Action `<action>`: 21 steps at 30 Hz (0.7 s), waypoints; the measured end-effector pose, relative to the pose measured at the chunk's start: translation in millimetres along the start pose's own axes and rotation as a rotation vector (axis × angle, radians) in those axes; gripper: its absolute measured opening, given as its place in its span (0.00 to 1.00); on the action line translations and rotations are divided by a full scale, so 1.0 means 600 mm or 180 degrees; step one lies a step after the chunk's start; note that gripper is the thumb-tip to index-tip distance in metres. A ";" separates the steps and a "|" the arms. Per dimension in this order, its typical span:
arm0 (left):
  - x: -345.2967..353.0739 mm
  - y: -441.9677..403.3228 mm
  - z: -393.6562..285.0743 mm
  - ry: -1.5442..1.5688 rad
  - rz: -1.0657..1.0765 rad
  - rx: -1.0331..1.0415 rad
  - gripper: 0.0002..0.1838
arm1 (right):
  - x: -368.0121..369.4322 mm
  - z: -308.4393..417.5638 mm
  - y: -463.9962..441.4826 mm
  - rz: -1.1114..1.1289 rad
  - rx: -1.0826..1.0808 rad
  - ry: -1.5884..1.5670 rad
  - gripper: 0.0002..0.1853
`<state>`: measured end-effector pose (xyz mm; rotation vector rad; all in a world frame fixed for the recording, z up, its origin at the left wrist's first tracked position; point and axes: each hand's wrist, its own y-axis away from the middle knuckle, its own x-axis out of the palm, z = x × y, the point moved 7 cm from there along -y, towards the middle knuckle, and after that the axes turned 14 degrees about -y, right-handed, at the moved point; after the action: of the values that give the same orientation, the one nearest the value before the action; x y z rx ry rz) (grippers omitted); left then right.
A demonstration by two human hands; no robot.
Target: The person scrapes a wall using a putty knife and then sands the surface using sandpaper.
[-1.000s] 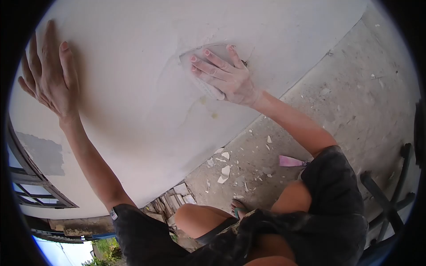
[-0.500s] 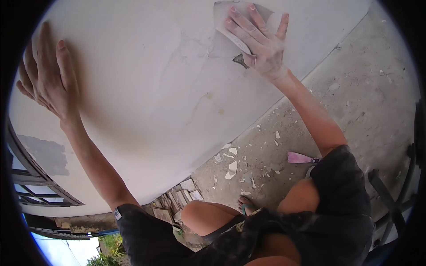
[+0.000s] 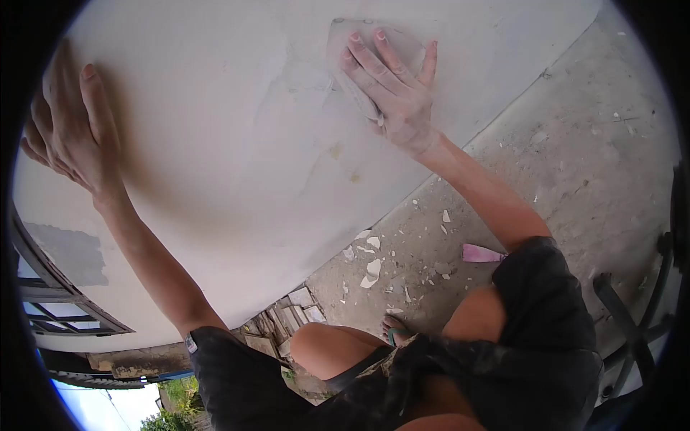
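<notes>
My right hand, dusted white, presses a thin greyish sheet flat against the pale wall. The sheet looks like sandpaper; its edge folds up beside my index finger and part of it lies under my palm. The fingers are spread over it. My left hand rests on the wall at the far left, fingers apart, holding nothing. Faint cracks and two yellowish spots mark the wall below my right hand.
Pale flakes litter the concrete floor. A pink-bladed scraper lies near my right knee. Dark metal legs stand at the right. Stacked tile pieces sit by the wall's base. A barred window is at lower left.
My right hand first moved up and right across the wall with the sheet, then slightly back left and down. My left hand stays on the wall, shifted only a little.
</notes>
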<state>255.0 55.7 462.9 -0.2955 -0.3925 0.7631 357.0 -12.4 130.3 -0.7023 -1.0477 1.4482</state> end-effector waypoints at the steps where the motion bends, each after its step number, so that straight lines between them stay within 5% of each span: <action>1: 0.002 -0.004 0.002 -0.0094 -0.0021 0.0026 0.25 | 0.024 0.024 0.022 0.0329 -0.0139 -0.0136 0.16; 4: 0.009 0.001 0.016 -0.0165 0.0020 0.0141 0.26 | -0.003 0.012 -0.003 0.0337 -0.0975 0.0102 0.16; 8: -0.002 0.009 0.006 0.0072 0.0048 -0.0122 0.26 | -0.051 -0.047 -0.064 -0.0456 0.0314 0.0337 0.18; 11: -0.004 -0.003 0.000 0.0100 -0.0002 -0.0229 0.26 | 0.043 0.063 0.042 0.0724 -0.0487 -0.0285 0.18; 14: -0.021 -0.005 -0.019 0.0144 -0.0079 -0.0375 0.26 | 0.038 0.046 0.031 0.0651 -0.1112 0.0016 0.18; 17: -0.021 -0.009 -0.022 0.0278 -0.0089 -0.0367 0.26 | -0.039 -0.056 -0.088 -0.0490 0.0026 0.0146 0.16; 21: -0.024 -0.009 -0.020 0.0277 0.0017 -0.0628 0.25 | 0.010 0.032 -0.016 0.0139 -0.0185 -0.0064 0.17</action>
<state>253.9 40.0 451.0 -0.5135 -0.3853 0.7151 343.4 -11.3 147.8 -0.7576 -1.0997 1.4698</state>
